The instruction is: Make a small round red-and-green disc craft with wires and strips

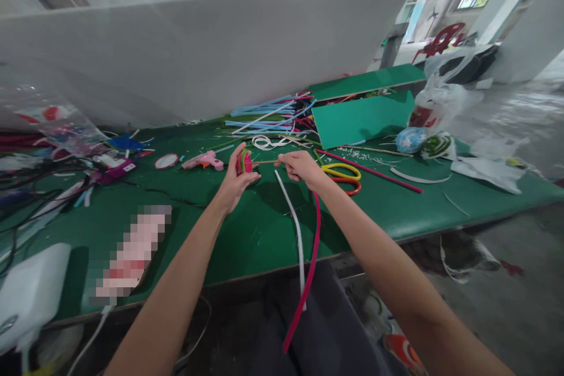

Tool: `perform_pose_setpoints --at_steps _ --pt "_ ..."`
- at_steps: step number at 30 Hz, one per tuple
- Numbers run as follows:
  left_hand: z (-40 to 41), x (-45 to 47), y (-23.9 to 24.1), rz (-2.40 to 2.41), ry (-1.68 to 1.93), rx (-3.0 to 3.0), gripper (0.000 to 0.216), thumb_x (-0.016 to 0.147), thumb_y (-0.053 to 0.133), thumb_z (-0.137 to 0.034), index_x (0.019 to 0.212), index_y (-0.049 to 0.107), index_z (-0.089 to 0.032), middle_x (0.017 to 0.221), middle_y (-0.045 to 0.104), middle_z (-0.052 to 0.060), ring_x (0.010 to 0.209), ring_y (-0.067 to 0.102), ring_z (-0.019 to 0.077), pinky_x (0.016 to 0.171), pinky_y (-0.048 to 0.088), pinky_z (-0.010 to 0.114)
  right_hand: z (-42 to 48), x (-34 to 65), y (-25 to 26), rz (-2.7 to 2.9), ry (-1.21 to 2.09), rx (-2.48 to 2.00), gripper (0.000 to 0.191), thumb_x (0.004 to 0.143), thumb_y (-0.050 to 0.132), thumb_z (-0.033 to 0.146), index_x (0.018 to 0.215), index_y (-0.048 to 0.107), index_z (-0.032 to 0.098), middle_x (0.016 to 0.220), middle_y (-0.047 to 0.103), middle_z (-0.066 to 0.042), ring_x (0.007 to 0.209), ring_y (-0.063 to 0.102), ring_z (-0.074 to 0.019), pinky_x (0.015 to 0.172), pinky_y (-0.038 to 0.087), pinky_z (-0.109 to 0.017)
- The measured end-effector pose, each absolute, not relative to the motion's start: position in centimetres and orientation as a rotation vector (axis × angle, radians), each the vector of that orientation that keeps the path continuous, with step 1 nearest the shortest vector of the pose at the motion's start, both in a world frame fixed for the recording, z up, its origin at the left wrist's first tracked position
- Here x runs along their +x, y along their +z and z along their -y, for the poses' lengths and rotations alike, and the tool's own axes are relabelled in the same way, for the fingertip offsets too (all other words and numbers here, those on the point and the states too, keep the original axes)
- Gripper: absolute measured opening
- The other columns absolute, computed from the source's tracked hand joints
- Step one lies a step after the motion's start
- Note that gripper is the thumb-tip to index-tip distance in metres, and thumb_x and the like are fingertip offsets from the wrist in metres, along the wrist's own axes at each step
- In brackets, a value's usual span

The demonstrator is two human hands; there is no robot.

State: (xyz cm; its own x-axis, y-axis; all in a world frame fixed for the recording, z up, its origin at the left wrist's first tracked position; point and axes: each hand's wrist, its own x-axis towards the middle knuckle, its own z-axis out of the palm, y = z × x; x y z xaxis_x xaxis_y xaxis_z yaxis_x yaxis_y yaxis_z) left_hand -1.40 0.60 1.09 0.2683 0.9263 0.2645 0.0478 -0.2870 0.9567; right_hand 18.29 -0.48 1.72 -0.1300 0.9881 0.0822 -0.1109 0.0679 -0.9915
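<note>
Between the thumb and fingers of my left hand is a small round red and green piece. My right hand pinches a thin brown stick, whose left end meets the red and green piece. Whether the stick goes into the piece or only touches it, I cannot tell. Below my right hand, a white strip and a dark pink strip hang over the table's front edge. Scissors with yellow and orange handles lie just right of my right wrist.
A pink glue gun rests left of my left hand. Blue, white and pink strips are heaped at the back beside a green board. Plastic bags stand at the right. A white box and cables occupy the left.
</note>
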Motion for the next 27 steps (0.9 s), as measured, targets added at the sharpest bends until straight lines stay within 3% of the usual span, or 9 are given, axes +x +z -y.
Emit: perform_pose_setpoints --at_steps 3,5,8,10,14,16,20,24,27 --pt "0.8 -4.4 2.3 -1.314 1.159 1.944 0.072 0.071 0.068 -0.034 0.136 0.037 -0.034 0.142 0.035 0.010 0.121 0.046 0.0319 0.098 0.039 0.051 0.3 18.4 1.7 1.124 1.285 -0.979 0.027 0.086 0.054 0.030 0.069 0.060 0.011 0.039 0.031 0.009 0.031 0.028 -0.0040 0.032 0.020 -0.019" --pt "2.4 -7.7 2.7 -1.578 1.170 2.216 0.063 0.068 0.070 -0.040 0.127 0.049 -0.030 0.138 0.041 0.012 0.131 0.032 0.0397 0.105 0.022 0.061 0.3 18.5 1.7 1.064 1.276 -0.974 0.027 0.086 0.054 0.032 0.070 0.060 0.011 0.038 0.031 0.009 0.030 0.028 -0.0043 0.032 0.018 -0.019" --pt "5.1 -12.5 2.7 -2.159 1.028 2.085 0.057 0.067 0.068 -0.052 0.116 0.060 -0.025 0.131 0.045 0.022 0.125 0.027 0.0567 0.090 0.002 0.080 0.4 18.4 1.8 1.054 1.294 -0.960 0.027 0.086 0.054 0.033 0.071 0.059 0.011 0.038 0.032 0.009 0.030 0.030 -0.0046 0.032 0.017 -0.020" --pt "6.6 -14.1 2.9 -2.307 0.827 1.814 0.062 0.066 0.067 -0.056 0.118 0.059 -0.023 0.124 0.049 0.027 0.115 0.037 0.0611 0.081 0.005 0.085 0.5 18.4 1.9 1.064 1.310 -0.951 0.027 0.086 0.055 0.033 0.070 0.058 0.012 0.039 0.033 0.008 0.031 0.030 -0.0044 0.032 0.017 -0.020" --pt "7.3 -11.9 4.2 -2.218 1.182 2.065 0.059 0.075 0.062 -0.050 0.128 0.050 -0.028 0.140 0.039 0.018 0.130 0.027 0.0488 0.100 0.004 0.072 0.7 18.4 2.0 1.038 1.324 -0.954 0.026 0.087 0.053 0.032 0.071 0.057 0.012 0.039 0.033 0.008 0.031 0.031 -0.0045 0.032 0.016 -0.019" --pt "6.3 -9.1 4.4 -1.951 1.294 2.199 0.050 0.081 0.055 -0.046 0.126 0.051 -0.026 0.138 0.044 0.014 0.131 0.032 0.0392 0.106 0.015 0.061 0.6 18.4 2.0 1.013 1.358 -0.939 0.026 0.089 0.051 0.031 0.072 0.057 0.012 0.040 0.032 0.008 0.031 0.031 -0.0046 0.032 0.014 -0.019" --pt "2.4 -3.0 2.7 -1.460 1.230 1.898 0.050 0.083 0.052 -0.048 0.125 0.052 -0.020 0.120 0.061 0.012 0.113 0.055 0.0277 0.100 0.037 0.045 0.4 18.1 2.1 0.910 1.597 -0.854 0.029 0.089 0.050 0.035 0.072 0.056 0.013 0.040 0.029 0.010 0.032 0.025 -0.0039 0.031 0.010 -0.018" --pt "-0.2 1.7 1.2 -1.042 1.029 1.546 0.049 0.083 0.052 -0.049 0.124 0.053 -0.022 0.123 0.061 0.012 0.118 0.053 0.0247 0.094 0.043 0.039 0.3 17.7 2.0 0.803 1.898 -0.691 0.031 0.093 0.044 0.036 0.070 0.049 0.016 0.042 0.026 0.010 0.033 0.020 -0.0042 0.031 0.011 -0.016" --pt "-0.4 3.5 1.5 -0.874 1.200 1.446 0.037 0.082 0.056 -0.045 0.109 0.063 -0.021 0.125 0.060 0.010 0.118 0.053 0.0234 0.094 0.043 0.036 0.5 17.1 1.6 0.802 2.005 -0.580 0.032 0.094 0.040 0.032 0.068 0.047 0.017 0.042 0.024 0.010 0.034 0.018 -0.0045 0.031 0.013 -0.015"
